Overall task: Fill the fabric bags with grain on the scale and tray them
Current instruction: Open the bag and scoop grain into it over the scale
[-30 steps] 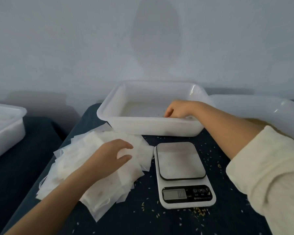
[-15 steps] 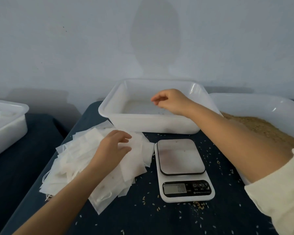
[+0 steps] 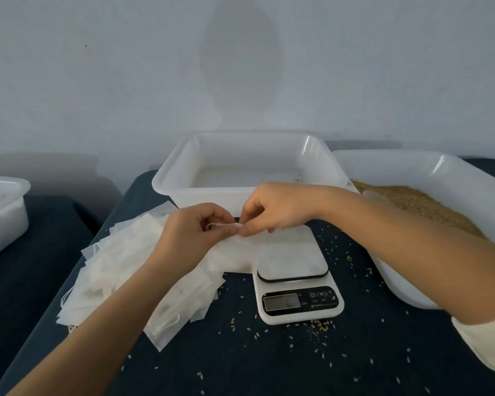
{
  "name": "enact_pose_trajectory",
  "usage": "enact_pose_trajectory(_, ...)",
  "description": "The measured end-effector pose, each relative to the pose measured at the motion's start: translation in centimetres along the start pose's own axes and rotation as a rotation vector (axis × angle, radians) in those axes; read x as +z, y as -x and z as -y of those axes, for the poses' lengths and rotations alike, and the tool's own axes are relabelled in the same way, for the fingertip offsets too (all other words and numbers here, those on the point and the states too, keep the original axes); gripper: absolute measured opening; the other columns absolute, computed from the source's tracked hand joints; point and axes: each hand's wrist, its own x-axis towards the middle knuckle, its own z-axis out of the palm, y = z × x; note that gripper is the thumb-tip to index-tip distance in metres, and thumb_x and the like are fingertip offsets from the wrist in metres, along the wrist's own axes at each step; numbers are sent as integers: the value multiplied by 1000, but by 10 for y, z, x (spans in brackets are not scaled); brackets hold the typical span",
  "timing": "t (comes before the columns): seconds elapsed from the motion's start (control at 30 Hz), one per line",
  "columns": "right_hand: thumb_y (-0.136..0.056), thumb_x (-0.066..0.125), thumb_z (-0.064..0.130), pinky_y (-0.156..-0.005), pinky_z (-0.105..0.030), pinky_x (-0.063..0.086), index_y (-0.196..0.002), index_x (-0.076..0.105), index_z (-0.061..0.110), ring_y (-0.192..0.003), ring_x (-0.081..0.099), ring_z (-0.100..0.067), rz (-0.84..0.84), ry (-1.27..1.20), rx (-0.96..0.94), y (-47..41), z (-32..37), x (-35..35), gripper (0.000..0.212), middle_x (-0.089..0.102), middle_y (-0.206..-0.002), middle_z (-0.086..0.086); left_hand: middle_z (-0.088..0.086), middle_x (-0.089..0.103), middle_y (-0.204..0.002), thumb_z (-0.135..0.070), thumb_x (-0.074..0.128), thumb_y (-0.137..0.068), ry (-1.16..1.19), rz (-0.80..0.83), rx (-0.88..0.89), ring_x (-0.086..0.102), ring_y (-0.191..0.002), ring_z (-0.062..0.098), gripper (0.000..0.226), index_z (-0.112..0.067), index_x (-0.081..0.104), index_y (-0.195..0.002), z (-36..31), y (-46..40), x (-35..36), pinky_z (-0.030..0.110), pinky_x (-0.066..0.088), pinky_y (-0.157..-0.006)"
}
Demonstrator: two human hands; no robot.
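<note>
A dark blue cloth-covered table point(image 3: 269, 361) fills the lower frame beneath a pale wall. At right, a large white plastic tub point(image 3: 429, 170) holds brown grain point(image 3: 412, 201). At centre, toward the back, stands an almost empty white rectangular plastic tray point(image 3: 180, 178), with only a few stray grains on its floor. Part of another white plastic bin point(image 3: 3, 207) shows at the left edge. A loose pile of flat white fabric bags point(image 3: 112, 270) spreads across the lower left of centre. Just right of the pile sits a small white digital kitchen scale point(image 3: 297, 281), with loose grains scattered around it on the cloth.

In mid-frame, in front of the tray, both hands meet over one white fabric bag point(image 3: 235, 255), lifted off the pile and hanging over the scale's left edge. The left hand point(image 3: 195, 232) and right hand point(image 3: 275, 210) each have fingers curled, pinching the bag's top edge and its thin drawstring between thumb and fingertips, nearly touching each other.
</note>
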Motion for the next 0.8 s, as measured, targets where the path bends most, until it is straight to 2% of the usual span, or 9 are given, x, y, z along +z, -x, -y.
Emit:
enact_pose_trajectory(0.07, -91, 63, 34, -66, -13, 53, -101, 72, 17, -83, 66, -9, 16, -116, 51, 9, -5, -1, 21, 66, -87, 13, -10, 64, -65, -23, 77, -72, 11, 49, 40, 51, -55, -2, 15, -34, 67, -68, -6, 1, 4, 7, 39, -54)
enact_pose_trajectory(0.2, -89, 67, 25, -61, -12, 50, -84, 71, 23, -69, 65, 0, -9, -309, 131, 26, -14, -1, 7, 69, -80, 10, -8, 63, -67, -17, 69, -81, -90, 118, 173, 47, -55, 1, 24, -37, 63, -70, -16, 2, 13, 8, 38, -56)
enact_pose_trajectory(0.27, -85, 72, 25, -58, -12, 47, -75, 71, 24, -65, 63, 1, -63, -350, 152, 31, -16, 0, 10, 67, -71, 11, -10, 64, -69, -13, 67, -83, -139, 140, 258, 51, -64, 2, 23, -33, 63, -73, -20, 3, 16, 7, 38, -61)
enact_pose_trajectory(0.37, -77, 79, 23, -56, -15, 45, -62, 64, 24, -61, 57, -2, -142, -404, 189, 35, -22, 4, 21, 61, -61, 12, -14, 58, -94, -8, 69, -80, -195, 122, 422, 53, -87, 1, 8, -16, 69, -80, -22, 3, 20, 5, 36, -75)
enact_pose_trajectory(0.43, -75, 80, 20, -53, -17, 44, -56, 59, 23, -58, 53, -4, -171, -538, 221, 39, -26, 5, 29, 57, -64, 7, -13, 54, -95, -7, 71, -78, -254, 68, 508, 49, -88, 8, 6, -13, 70, -79, -21, 1, 22, 9, 36, -76)
enact_pose_trajectory(0.53, -81, 73, 15, -44, -16, 41, -59, 55, 20, -53, 50, -6, -166, -876, 268, 45, -31, 5, 29, 52, -72, -2, -6, 60, -91, -6, 69, -79, -240, 88, 590, 48, -71, 1, 4, -10, 70, -81, -23, 0, 21, 9, 38, -67)
enact_pose_trajectory(0.63, -84, 69, 7, -45, -16, 45, -62, 56, 16, -49, 55, -5, -279, -875, 281, 48, -34, 9, 27, 55, -57, 3, -6, 60, -103, -8, 65, -83, -278, 90, 651, 47, -69, -6, 4, -8, 68, -81, -24, -2, 22, 7, 37, -66)
enact_pose_trajectory(0.7, -83, 69, 1, -48, -16, 48, -68, 56, 14, -49, 60, -4, -371, -808, 267, 49, -35, 13, 23, 59, -54, 5, -5, 60, -107, -9, 62, -86, -342, 111, 714, 53, -72, -1, 7, -7, 66, -81, -24, -3, 23, 13, 43, -67)
enact_pose_trajectory(0.8, -83, 66, -3, -54, -19, 53, -83, 57, 13, -52, 65, -7, -469, -728, 251, 52, -36, 17, 18, 62, -68, -2, 5, 67, -106, -7, 56, -85, -529, 129, 906, 64, -75, 21, 12, -5, 67, -80, -25, -3, 28, 31, 53, -58)
